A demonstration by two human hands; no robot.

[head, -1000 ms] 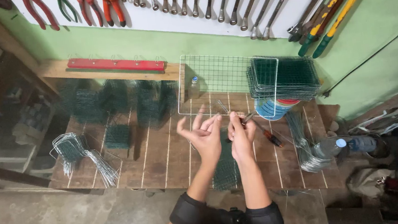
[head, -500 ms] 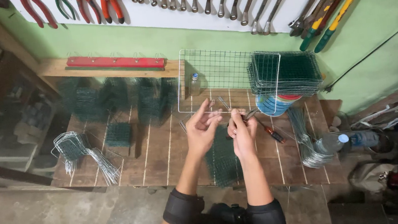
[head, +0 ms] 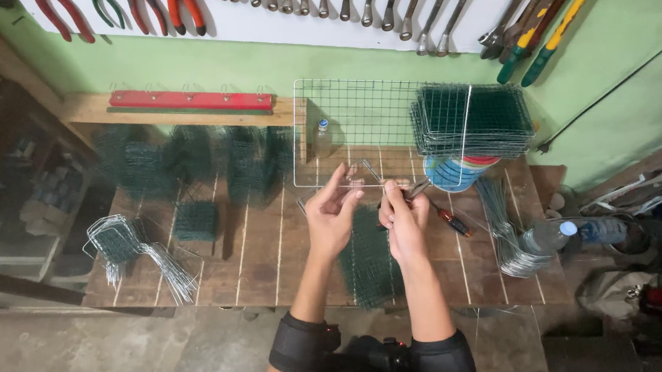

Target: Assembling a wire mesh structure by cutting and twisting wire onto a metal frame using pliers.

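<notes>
**Operator:** Since the frame one second back, both hands have closed in from a spread, open pose and now meet over the green mesh. I read the left hand (head: pixel 333 218) as pinching one end of a thin bent wire piece (head: pixel 366 170) between thumb and fingertips. The right hand (head: pixel 405 217) is curled around what appears to be pliers (head: pixel 416 191) applied to the same wire.

**Supervisor:** Progress status?

**Operator:** Judging by layout: several finished green mesh boxes (head: pixel 193 161) stand at the back left, so earlier units look complete. The green mesh panel (head: pixel 369 257) under my hands lies flat and unformed. A stack of mesh panels (head: pixel 474 118) at the back right is not yet used, and bundles of wire clips (head: pixel 137 252) wait at the left edge. I estimate considerable work is left.

**Supervisor:** Surface and room?

**Operator:** The wooden plank platform (head: pixel 264 257) sits low on a concrete floor (head: pixel 76 369). A bare wire grid (head: pixel 348 121) leans upright behind my hands. A water bottle (head: pixel 581 233) lies at the right. Wrenches and pliers hang on a white wall board (head: pixel 310 12) above a green wall (head: pixel 632 31).
</notes>
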